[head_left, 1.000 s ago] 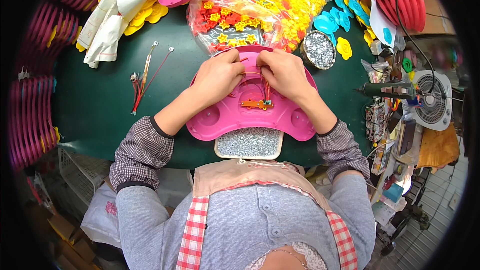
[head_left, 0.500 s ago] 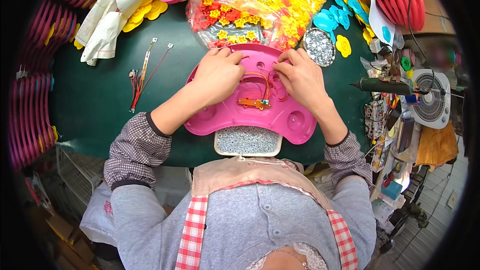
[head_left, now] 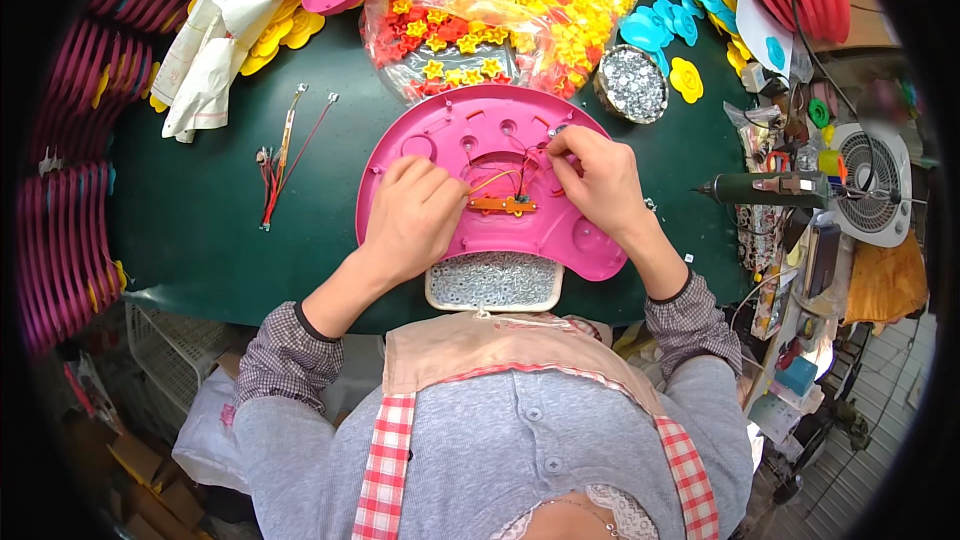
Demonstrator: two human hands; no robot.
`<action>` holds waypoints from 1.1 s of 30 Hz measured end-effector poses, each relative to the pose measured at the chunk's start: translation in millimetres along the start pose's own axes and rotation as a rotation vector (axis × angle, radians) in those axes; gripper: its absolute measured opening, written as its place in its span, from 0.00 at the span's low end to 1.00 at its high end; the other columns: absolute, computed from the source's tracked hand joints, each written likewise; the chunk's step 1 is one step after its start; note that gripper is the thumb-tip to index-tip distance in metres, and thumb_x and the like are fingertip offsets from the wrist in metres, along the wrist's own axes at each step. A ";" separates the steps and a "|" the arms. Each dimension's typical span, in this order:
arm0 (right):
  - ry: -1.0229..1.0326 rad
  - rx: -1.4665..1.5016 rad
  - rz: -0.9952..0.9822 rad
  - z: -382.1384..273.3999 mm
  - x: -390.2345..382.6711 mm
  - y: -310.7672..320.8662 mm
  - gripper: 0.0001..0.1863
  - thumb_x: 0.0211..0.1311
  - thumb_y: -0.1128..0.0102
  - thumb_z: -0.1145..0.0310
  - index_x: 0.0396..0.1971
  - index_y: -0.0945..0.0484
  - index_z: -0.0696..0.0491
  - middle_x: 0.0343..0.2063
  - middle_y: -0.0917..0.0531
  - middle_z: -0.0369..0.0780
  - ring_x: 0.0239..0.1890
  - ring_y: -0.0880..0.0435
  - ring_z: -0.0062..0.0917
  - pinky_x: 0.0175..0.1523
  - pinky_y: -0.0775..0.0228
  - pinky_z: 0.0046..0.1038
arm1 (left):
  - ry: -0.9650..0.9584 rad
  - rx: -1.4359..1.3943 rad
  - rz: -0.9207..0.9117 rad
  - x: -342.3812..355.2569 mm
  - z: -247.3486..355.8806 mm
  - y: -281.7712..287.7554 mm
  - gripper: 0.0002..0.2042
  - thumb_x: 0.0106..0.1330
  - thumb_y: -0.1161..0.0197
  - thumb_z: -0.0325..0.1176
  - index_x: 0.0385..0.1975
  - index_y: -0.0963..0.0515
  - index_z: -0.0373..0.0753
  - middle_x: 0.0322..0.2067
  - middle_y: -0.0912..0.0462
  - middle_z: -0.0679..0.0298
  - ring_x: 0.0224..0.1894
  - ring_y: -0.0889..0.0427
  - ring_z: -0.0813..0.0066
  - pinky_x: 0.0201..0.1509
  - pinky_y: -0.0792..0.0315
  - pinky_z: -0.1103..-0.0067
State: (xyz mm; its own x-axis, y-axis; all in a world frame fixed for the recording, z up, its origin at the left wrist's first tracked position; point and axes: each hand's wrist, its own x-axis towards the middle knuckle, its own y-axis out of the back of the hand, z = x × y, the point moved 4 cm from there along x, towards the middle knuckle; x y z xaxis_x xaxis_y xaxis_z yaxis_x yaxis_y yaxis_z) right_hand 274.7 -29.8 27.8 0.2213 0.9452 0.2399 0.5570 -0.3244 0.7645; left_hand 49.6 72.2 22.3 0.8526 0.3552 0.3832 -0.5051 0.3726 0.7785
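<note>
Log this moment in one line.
left hand: over pink shell, near wires | right hand: over shell's right side | grips: unclear | orange board: on shell | tray: showing past shell's near edge

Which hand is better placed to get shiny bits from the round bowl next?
Probably the right hand: it is at the right of the pink panel, nearer the round bowl. The left hand is farther away.

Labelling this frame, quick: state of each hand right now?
Left hand: closed, apparently pinching the yellow wire.
Right hand: curled over the pink panel; whether it is closed on anything cannot be told.
</note>
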 end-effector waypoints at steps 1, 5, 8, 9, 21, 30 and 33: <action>0.043 -0.045 0.004 -2.5 0.9 0.3 0.06 0.58 0.32 0.76 0.33 0.21 0.52 0.27 0.17 0.41 0.35 0.14 0.41 0.35 0.23 0.39 | 0.027 -0.016 -0.019 -5.9 -1.2 -4.5 0.07 0.61 0.30 0.26 0.38 0.19 0.36 0.31 0.21 0.59 0.39 0.21 0.58 0.53 0.30 0.65; 0.135 -0.143 0.000 0.6 8.5 -2.9 0.07 0.56 0.32 0.75 0.31 0.22 0.51 0.26 0.17 0.40 0.31 0.14 0.38 0.32 0.25 0.38 | 0.075 -0.062 0.011 -17.1 -3.7 -6.8 0.11 0.59 0.27 0.27 0.40 0.18 0.35 0.31 0.22 0.60 0.38 0.22 0.58 0.52 0.30 0.66; 0.134 -0.144 -0.031 6.8 7.7 -5.6 0.06 0.56 0.32 0.74 0.31 0.21 0.51 0.26 0.16 0.39 0.28 0.14 0.38 0.31 0.25 0.37 | 0.095 -0.081 0.027 -16.0 -3.7 -7.2 0.13 0.58 0.26 0.28 0.42 0.17 0.35 0.31 0.22 0.60 0.38 0.22 0.58 0.51 0.30 0.66; 0.132 -0.143 -0.043 7.7 7.9 -6.8 0.06 0.56 0.32 0.74 0.32 0.21 0.51 0.26 0.16 0.39 0.28 0.15 0.38 0.32 0.24 0.37 | 0.099 -0.083 0.029 -15.7 -4.2 -7.3 0.13 0.57 0.26 0.28 0.42 0.17 0.35 0.31 0.22 0.60 0.38 0.22 0.58 0.51 0.30 0.66; -0.061 0.065 0.002 12.6 3.9 -6.6 0.08 0.59 0.30 0.79 0.37 0.19 0.54 0.28 0.15 0.38 0.24 0.16 0.24 0.30 0.25 0.25 | 0.125 -0.078 0.058 -20.6 5.6 15.6 0.15 0.56 0.24 0.31 0.43 0.16 0.36 0.32 0.20 0.61 0.38 0.22 0.60 0.54 0.30 0.65; -0.089 0.124 -0.031 19.3 3.3 -8.5 0.09 0.58 0.28 0.77 0.37 0.19 0.53 0.27 0.14 0.37 0.21 0.18 0.22 0.29 0.27 0.24 | 0.159 -0.085 -0.042 -56.9 10.1 18.4 0.18 0.53 0.20 0.39 0.40 0.15 0.37 0.32 0.20 0.62 0.38 0.21 0.61 0.53 0.30 0.65; -0.181 0.182 -0.053 25.1 2.9 -10.3 0.09 0.58 0.27 0.76 0.36 0.20 0.53 0.28 0.13 0.37 0.23 0.15 0.25 0.30 0.25 0.27 | 0.154 -0.080 -0.015 -60.8 11.6 17.1 0.18 0.53 0.20 0.40 0.38 0.15 0.37 0.31 0.20 0.63 0.37 0.21 0.62 0.50 0.30 0.66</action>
State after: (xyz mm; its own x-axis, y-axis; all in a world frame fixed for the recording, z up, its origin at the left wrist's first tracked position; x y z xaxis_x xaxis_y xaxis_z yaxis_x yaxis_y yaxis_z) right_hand 289.8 -24.6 5.6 0.3183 0.9447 0.0787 0.7030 -0.2909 0.6490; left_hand -9.3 47.0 18.1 0.8327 0.4737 0.2866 -0.5067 0.4435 0.7393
